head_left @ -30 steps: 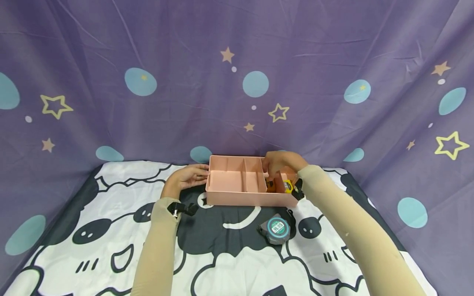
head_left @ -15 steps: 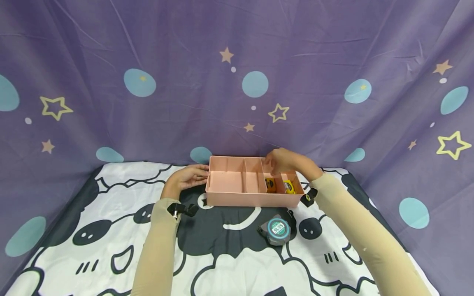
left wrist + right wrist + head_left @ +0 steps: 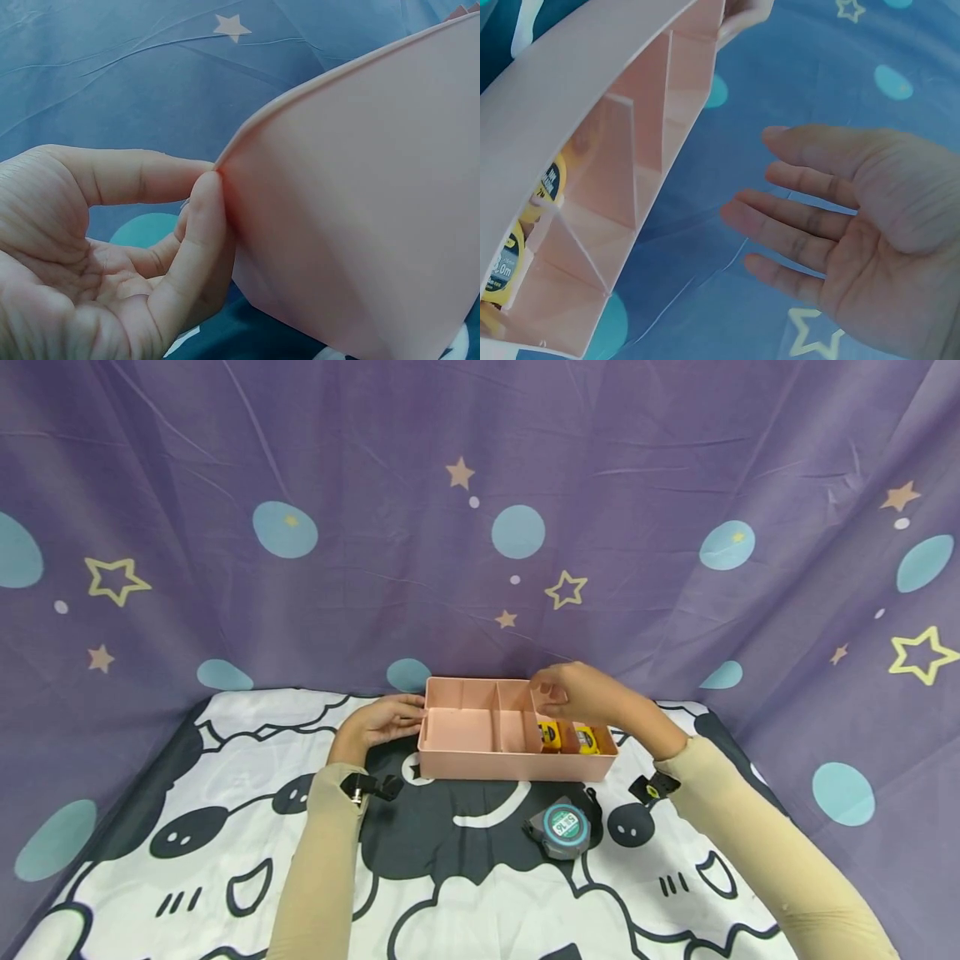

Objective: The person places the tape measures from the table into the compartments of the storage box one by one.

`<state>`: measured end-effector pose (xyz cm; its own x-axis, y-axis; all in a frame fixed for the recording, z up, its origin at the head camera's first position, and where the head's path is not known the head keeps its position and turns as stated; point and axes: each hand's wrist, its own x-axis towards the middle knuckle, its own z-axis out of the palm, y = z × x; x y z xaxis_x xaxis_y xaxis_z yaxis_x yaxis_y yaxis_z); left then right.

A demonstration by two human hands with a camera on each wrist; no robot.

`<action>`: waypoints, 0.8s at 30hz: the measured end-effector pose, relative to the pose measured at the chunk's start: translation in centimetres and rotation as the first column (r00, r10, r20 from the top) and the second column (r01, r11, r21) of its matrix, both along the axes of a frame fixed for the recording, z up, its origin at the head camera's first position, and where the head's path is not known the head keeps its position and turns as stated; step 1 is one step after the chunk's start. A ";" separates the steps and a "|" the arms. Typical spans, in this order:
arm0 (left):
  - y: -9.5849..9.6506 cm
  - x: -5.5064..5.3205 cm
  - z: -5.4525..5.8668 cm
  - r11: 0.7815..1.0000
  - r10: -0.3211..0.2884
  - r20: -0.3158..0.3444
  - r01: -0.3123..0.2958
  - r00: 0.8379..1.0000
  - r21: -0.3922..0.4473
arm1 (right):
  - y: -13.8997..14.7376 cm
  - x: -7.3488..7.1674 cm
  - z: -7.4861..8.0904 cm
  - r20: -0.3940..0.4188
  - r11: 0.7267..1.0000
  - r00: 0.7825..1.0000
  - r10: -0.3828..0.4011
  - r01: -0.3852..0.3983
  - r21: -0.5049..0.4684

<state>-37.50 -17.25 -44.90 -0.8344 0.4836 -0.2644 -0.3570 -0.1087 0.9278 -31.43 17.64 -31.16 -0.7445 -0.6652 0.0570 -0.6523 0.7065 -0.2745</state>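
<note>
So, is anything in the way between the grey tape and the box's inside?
Only the near wall of the box: the grey tape lies on the cloth in front of it and would likely have to be lifted over. Nothing else visible stands between them.

The worktop [image 3: 420, 931] has a black and white cartoon cloth [image 3: 240, 881] on it. A pink box [image 3: 517, 767] and a grey and blue tape measure [image 3: 564, 825] sit there, apart.
</note>
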 end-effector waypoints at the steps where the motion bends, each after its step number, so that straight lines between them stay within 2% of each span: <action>1: 0.0 0.0 0.0 1.000 0.001 -0.001 -0.001 1.000 0.002 | 0.0 0.4 0.1 -0.013 1.000 1.000 0.010 -0.010 -0.008; 10: 0.0 0.0 0.1 1.000 0.005 0.005 -0.005 1.000 -0.005 | -0.1 3.2 0.2 -0.122 0.997 0.990 0.076 -0.075 0.013; 16: 0.1 0.0 0.2 1.000 0.001 0.007 -0.001 1.000 -0.009 | 0.1 4.6 -0.3 -0.183 0.989 0.972 0.145 -0.143 0.024; 24: 0.0 0.1 0.3 1.000 0.012 0.018 -0.012 1.000 0.008 | 0.4 6.1 -0.6 -0.157 0.992 0.982 0.107 -0.096 0.077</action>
<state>-37.37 -17.25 -44.61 -0.8352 0.4761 -0.2754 -0.3722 -0.1206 0.9203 -25.35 18.03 -31.74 -0.6574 -0.7436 0.1222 -0.7536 0.6475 -0.1136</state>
